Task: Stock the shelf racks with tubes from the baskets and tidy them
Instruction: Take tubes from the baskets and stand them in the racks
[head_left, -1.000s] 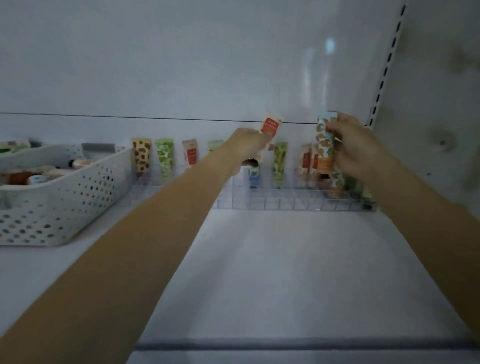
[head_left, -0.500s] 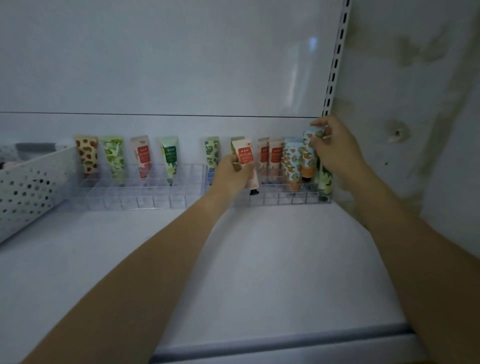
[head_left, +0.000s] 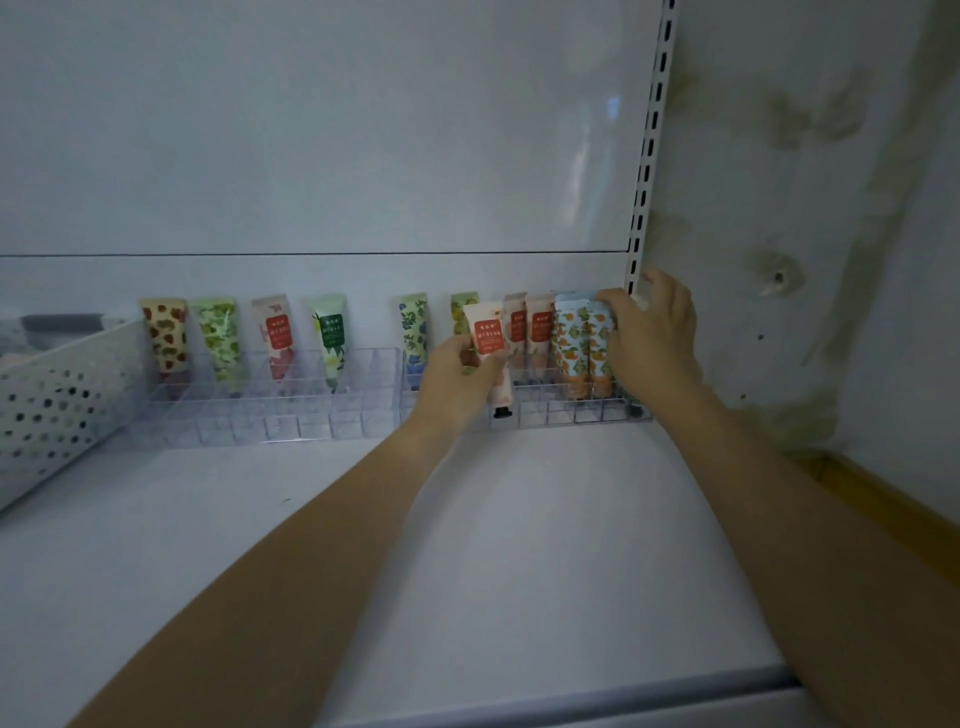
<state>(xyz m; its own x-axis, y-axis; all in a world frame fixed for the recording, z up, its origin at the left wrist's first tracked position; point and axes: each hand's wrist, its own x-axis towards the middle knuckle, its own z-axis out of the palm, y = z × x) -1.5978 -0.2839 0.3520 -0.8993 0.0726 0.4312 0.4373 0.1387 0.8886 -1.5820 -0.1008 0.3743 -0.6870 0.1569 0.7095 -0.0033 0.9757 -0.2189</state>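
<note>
A clear compartment rack (head_left: 311, 421) runs along the back of the white shelf (head_left: 467, 545), with several printed tubes standing cap down in it. My left hand (head_left: 454, 384) grips a peach tube with a red label (head_left: 491, 358), its black cap low over a front compartment. My right hand (head_left: 652, 338) is closed around the top of an orange-print tube (head_left: 600, 348) at the rack's right end, beside another orange-print tube (head_left: 569, 345). Two red-label tubes (head_left: 530, 327) stand just behind.
A white perforated basket (head_left: 57, 410) sits at the left of the shelf, its contents mostly out of sight. The slotted shelf upright (head_left: 647, 156) and a stained wall (head_left: 831, 260) bound the right side. The shelf's front lip (head_left: 571, 701) lies near me.
My left hand has lowered the peach tube from above the rack down to a front compartment. My right hand has brought the orange-print tube down into the right end. The view shifted right.
</note>
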